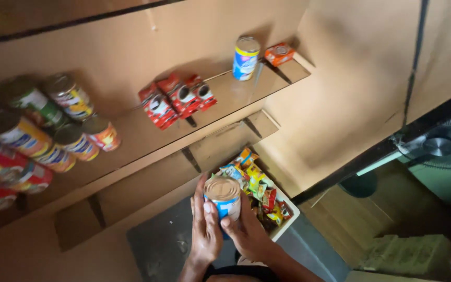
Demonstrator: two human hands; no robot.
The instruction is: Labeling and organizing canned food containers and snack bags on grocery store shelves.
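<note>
Both hands hold a round tin (224, 197) with a blue-and-white label and a tan lid, low in the middle of the view. My left hand (205, 228) wraps its left side. My right hand (249, 232) grips its right side from below. Just beyond the tin lies a white tray (286, 222) filled with several colourful packets (255, 182). Above runs a wooden wall shelf (225, 99).
The shelf carries several labelled tins (53, 130) at the left, three red cartons (177, 99) in the middle, and a blue-and-yellow tin (245, 58) with a small orange box (279, 54) at the right. A lower shelf (220, 143) is below. A fan (441, 144) is at right.
</note>
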